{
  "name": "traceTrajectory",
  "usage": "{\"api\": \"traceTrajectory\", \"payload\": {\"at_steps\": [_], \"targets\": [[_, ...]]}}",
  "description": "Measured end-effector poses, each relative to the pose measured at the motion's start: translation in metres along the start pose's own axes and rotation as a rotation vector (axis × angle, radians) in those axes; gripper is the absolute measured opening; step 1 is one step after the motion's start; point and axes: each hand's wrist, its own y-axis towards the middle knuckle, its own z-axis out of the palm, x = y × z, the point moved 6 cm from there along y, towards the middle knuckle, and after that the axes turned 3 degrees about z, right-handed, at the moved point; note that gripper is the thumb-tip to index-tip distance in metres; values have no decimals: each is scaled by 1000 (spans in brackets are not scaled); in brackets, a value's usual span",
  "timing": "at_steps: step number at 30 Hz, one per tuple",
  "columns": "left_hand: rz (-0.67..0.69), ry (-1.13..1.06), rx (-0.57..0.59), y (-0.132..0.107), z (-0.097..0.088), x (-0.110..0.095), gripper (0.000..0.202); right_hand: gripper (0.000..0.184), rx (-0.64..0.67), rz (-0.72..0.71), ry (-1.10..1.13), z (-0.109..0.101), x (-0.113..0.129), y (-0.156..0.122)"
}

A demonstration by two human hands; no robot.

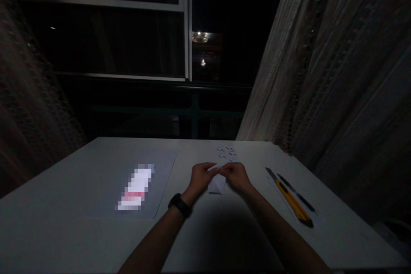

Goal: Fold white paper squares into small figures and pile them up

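A small folded piece of white paper (pixel 216 185) is pinched between my two hands over the middle of the white table. My left hand (pixel 203 176), with a dark watch (pixel 180 205) on its wrist, grips the paper's upper left side. On the upper right side, the fingers of my right hand (pixel 236 174) close on the same paper, and the fingertips of both hands meet at its top. Creases run across the paper's lower part. Just beyond my hands lie several small white paper pieces (pixel 231 154) with dark marks, too small to make out.
To the right lie a yellow box cutter (pixel 293 203) and a dark pen-like tool (pixel 297 193). A lit phone-shaped screen, blurred out, rests on white paper sheets (pixel 165 180) at left. Curtains (pixel 272 64) hang by the dark window behind the table (pixel 58 222).
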Motion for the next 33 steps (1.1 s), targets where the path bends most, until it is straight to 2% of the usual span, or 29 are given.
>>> {"api": "traceTrajectory", "payload": {"at_steps": [5,9,17,23,27,33], "targets": [[-55,-21,-9,2,-2,4,34,22,14,-4,-35,1,7,-2],[-85,-61,-12,3,-2,3,34,16,4,4,-18,0,10,-4],[-61,-147,4,1,-1,-1,27,11,-39,-60,-61,-1,23,-11],[-61,-148,-28,0,-4,-3,20,16,-1,-58,-126,4,16,-8],[-40,-140,-9,1,-3,-7,24,21,2,-18,-107,4,10,-7],[-35,-168,-22,0,-5,-5,26,23,18,-39,-98,6,13,-9]]}}
